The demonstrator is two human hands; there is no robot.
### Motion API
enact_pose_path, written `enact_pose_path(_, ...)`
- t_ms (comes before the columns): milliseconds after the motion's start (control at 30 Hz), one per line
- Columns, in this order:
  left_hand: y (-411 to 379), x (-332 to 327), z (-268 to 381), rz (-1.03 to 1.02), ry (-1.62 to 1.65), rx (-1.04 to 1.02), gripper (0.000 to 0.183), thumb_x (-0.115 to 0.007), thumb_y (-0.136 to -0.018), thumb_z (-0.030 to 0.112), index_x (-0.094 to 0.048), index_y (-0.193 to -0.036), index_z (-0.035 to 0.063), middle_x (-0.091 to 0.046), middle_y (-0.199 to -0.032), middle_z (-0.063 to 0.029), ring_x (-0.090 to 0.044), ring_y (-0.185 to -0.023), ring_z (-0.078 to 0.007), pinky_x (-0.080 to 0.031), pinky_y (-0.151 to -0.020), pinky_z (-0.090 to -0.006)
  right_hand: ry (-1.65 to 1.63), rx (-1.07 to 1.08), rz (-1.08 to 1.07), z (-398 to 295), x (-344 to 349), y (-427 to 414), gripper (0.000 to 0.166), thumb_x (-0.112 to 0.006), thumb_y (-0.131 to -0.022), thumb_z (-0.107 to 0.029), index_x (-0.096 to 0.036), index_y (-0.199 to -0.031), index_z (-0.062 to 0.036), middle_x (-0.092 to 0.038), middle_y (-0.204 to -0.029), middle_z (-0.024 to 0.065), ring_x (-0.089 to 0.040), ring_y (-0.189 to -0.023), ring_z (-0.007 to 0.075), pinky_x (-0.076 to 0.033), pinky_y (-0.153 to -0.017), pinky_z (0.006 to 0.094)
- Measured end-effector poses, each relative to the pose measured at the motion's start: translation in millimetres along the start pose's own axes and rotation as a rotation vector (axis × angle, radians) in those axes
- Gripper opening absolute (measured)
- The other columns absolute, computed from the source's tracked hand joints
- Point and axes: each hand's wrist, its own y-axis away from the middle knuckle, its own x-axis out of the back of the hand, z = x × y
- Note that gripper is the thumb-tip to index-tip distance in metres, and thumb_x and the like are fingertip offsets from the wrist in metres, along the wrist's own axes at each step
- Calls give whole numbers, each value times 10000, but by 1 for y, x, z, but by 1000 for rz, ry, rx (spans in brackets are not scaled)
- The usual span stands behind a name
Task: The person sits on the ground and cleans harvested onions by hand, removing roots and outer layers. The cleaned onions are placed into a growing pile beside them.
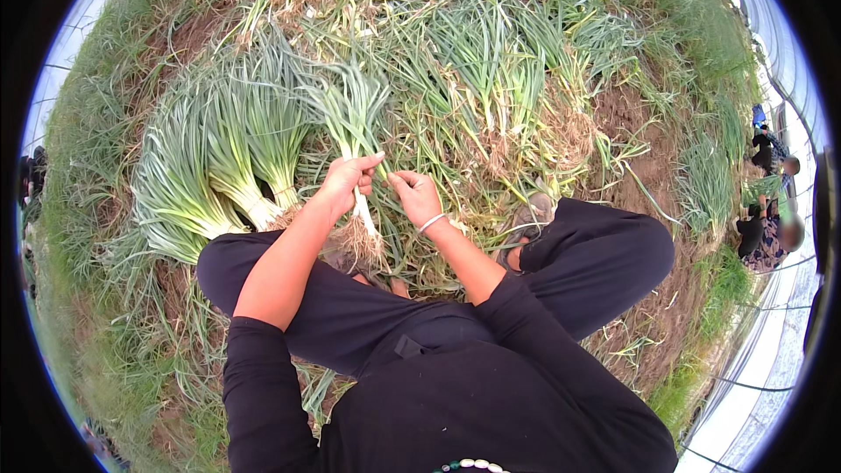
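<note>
My left hand (348, 179) is closed around a small bunch of scallion-like plants (355, 125). Its green leaves fan away from me, and the white stems end in brown roots below my fist. Just to the right, my right hand (415, 197) pinches a thin green stalk (382, 167) between thumb and finger at the bunch's edge. Fuller bundles of the same plant (236, 190) lean side by side left of my hands, near my knee. Some of their root ends are hidden behind my left forearm and leg.
Loose unbundled plants (493, 72) with dry roots lie ahead to the right. Stripped leaves litter the soil around my shoes (531, 217). Bare soil (621, 121) shows farther right. People (769, 236) sit by the white plastic tunnel wall (755, 368) at the far right.
</note>
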Motion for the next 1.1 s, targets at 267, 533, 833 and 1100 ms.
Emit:
enact_pose_path(267,4,17,34,209,156,-240,218,-721,-764,75,-508,-726,52,-475,-583,0,-382,-408,-73,-294,-364,-223,917,-42,196,27,66,13,294,-578,-794,-297,-633,-754,-11,-631,-702,162,-621,-666,313,-492,-654,412)
enact_pose_path(533,8,2,25,189,22,-176,223,-703,-782,90,-500,-692,72,-460,-584,18,-378,-426,-57,-292,-376,-212,533,212,-75,-29,40,-3,532,-595,-820,-476,-593,-1014,19,-629,-947,171,-617,-791,259,-491,-711,354)
enact_pose_path(833,14,-2,20,43,-65,-238,166,-705,-783,94,-546,-765,50,-496,-629,3,-416,-461,-73,-345,-407,-234,162,78,-177,-11,10,21,228,-560,-905,-213,-560,-777,-23,-478,-611,-32,-397,-555,71,-354,-515,246)
enact_pose_path(1100,31,-3,59,19,202,-336,266,-592,-876,140,-489,-1046,-37,-612,-990,-167,-624,-829,-224,-557,-804,-396,734,64,233,27,71,-5,170,-586,-790,-184,-644,-809,-24,-633,-718,172,-612,-620,308,-493,-612,372)
